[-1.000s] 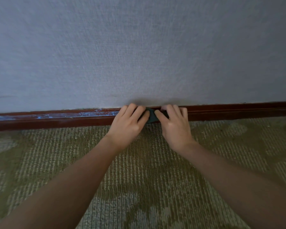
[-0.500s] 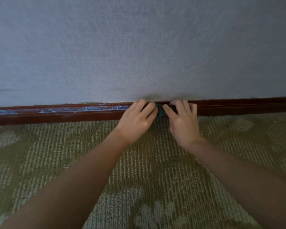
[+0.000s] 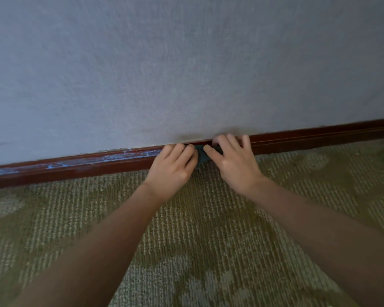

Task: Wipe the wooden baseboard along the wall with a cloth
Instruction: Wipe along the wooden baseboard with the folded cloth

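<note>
Dark cloth sits against baseboard, mostly hidden between the two hands. Left hand grips it with curled fingers. Right hand presses it, fingers spread and fairly straight. Baseboard runs left-right along wall. Pale-blue streaks lie just left, nearer left hand; that stretch probably needs wiping.

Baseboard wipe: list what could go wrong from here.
1. The cloth is small and mostly hidden between the left hand and right hand. Bare fingers may rub the baseboard instead.
2. The pale bluish streaks lie left of the hands, so wiping only rightward could leave them.
3. The right hand's fingertips reach the wall edge and might smudge it.
</note>
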Demonstrator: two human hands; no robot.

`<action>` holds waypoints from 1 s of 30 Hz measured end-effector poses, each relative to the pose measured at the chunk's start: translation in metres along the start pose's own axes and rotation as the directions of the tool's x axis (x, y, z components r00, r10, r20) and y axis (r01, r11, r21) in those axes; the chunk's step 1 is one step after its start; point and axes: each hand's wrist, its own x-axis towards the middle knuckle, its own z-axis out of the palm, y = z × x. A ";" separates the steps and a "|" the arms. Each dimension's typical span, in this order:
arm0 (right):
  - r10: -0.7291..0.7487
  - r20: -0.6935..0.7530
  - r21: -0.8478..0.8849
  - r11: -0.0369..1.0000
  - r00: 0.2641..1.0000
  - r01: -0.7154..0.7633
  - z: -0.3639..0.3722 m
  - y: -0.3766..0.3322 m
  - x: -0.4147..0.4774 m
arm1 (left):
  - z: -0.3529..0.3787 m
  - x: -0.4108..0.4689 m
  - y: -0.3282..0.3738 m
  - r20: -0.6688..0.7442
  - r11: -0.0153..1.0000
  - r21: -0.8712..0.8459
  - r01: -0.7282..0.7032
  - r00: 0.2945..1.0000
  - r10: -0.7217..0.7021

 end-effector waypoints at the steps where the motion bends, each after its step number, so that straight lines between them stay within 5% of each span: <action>1: 0.012 0.004 -0.002 1.000 1.000 -0.012 0.000 0.000 -0.001 | -0.001 0.002 0.001 0.007 1.000 0.001 0.001 1.000 -0.001; 5: 0.074 0.000 0.055 0.996 0.997 -0.073 0.000 -0.009 0.002 | -0.007 -0.001 -0.005 0.047 0.999 0.037 -0.019 0.999 0.017; 21: -0.124 -0.112 0.376 0.913 0.986 0.158 -0.025 -0.051 -0.003 | -0.095 -0.040 -0.025 0.179 0.986 0.129 -0.101 0.981 0.076; 30: -0.100 -0.074 0.343 0.932 0.992 0.120 -0.025 -0.055 -0.001 | -0.079 -0.048 -0.034 0.156 0.988 0.073 -0.135 0.980 0.122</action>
